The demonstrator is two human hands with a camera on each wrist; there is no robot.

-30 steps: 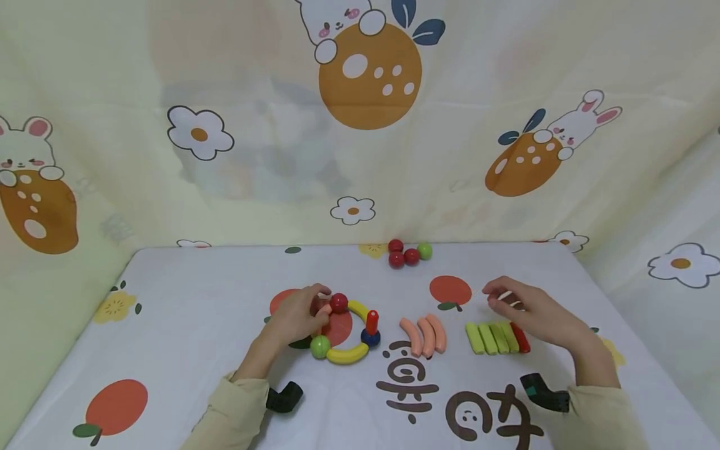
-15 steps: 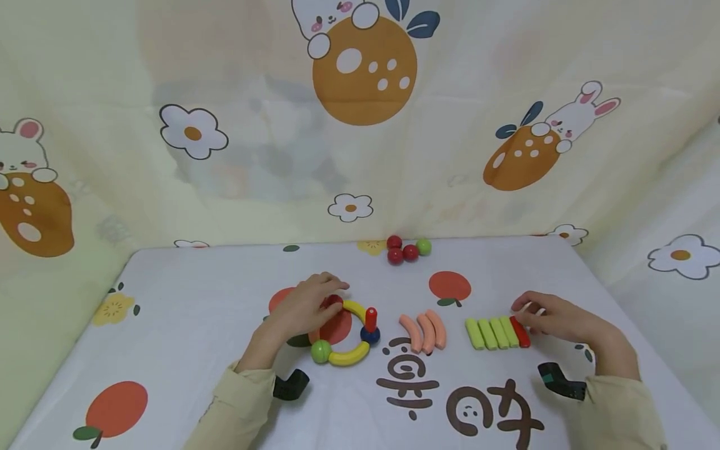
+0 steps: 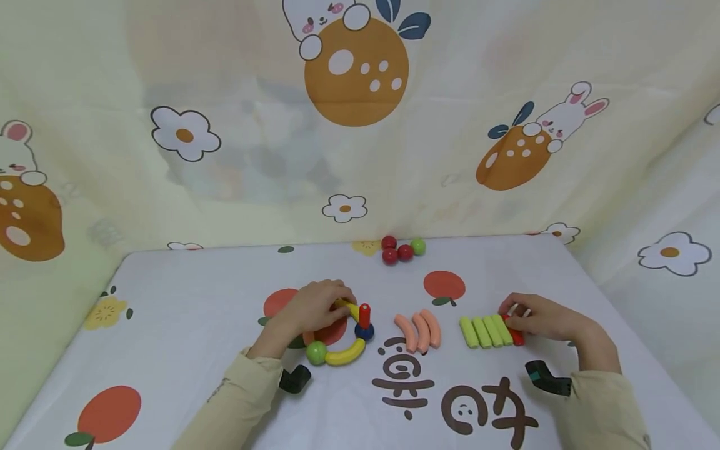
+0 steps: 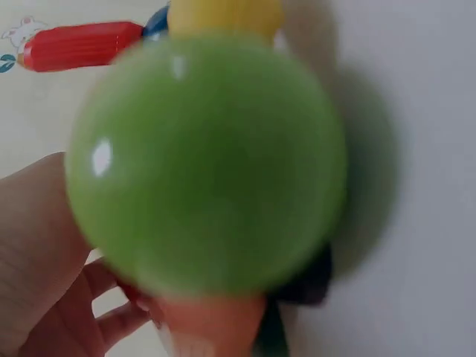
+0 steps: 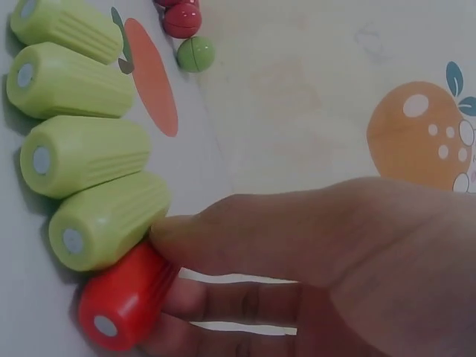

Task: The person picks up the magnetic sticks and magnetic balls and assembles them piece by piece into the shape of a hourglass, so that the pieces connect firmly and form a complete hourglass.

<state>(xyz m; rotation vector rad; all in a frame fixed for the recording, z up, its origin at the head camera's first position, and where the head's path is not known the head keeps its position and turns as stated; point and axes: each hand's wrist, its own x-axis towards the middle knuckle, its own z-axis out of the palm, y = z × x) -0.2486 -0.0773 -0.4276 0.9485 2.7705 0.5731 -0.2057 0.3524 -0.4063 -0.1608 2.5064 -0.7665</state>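
My left hand (image 3: 317,306) curls over the back left of a ring of toy pieces, covering its red ball in the head view. In the left wrist view a bit of red shows at the fingers, behind a large green ball (image 4: 208,163). Yellow curved pieces (image 3: 345,354) and a blue ball (image 3: 364,331) with an upright red stick (image 3: 365,315) form the rest of the ring, plus an orange piece (image 4: 212,323). At the right, my right hand (image 3: 554,319) pinches a red ridged stick (image 5: 123,305) between thumb and fingers, beside several green sticks (image 5: 89,156).
Three pink curved pieces (image 3: 422,331) lie between the ring and the green sticks. Red balls (image 3: 405,252) and one green ball (image 3: 418,246) sit at the table's back edge, below a patterned curtain (image 3: 253,187).
My left hand has shifted right over the red ball towards the back yellow piece. My right hand has come down from behind the sticks and taken hold of the red one.
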